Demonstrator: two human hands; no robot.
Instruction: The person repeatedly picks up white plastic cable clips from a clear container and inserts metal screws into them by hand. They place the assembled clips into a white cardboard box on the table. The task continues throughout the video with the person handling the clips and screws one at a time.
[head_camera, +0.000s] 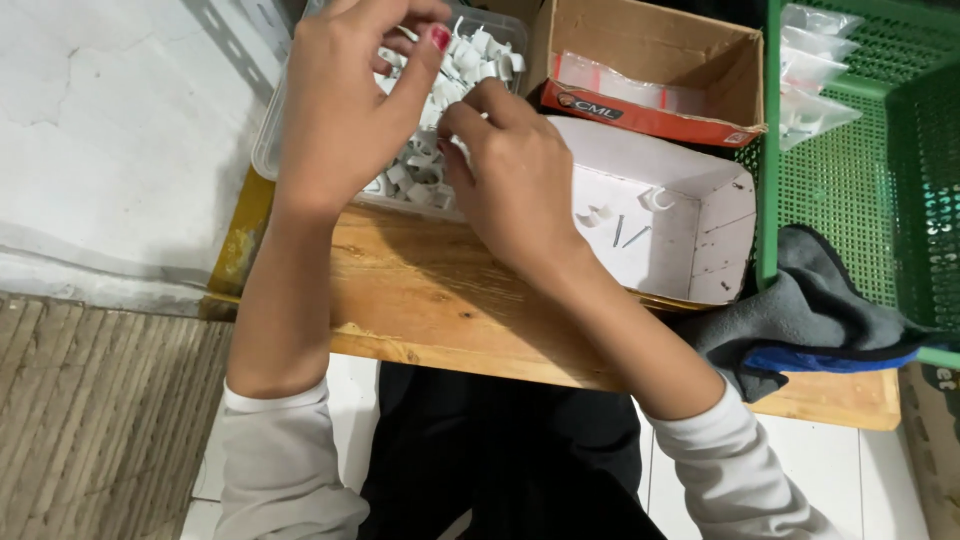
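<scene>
Together above the clear tub (266, 140) of white clips (470, 55), both hands (345, 105), left grip loosely curled, right grip unclear.

wooden board (430, 300) over white tile floor (830, 480), woven mat (90, 420).

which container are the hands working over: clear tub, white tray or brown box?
The clear tub full of white clips. Both the left hand and right hand are over it; the white tray and brown box lie further right, untouched.
</scene>
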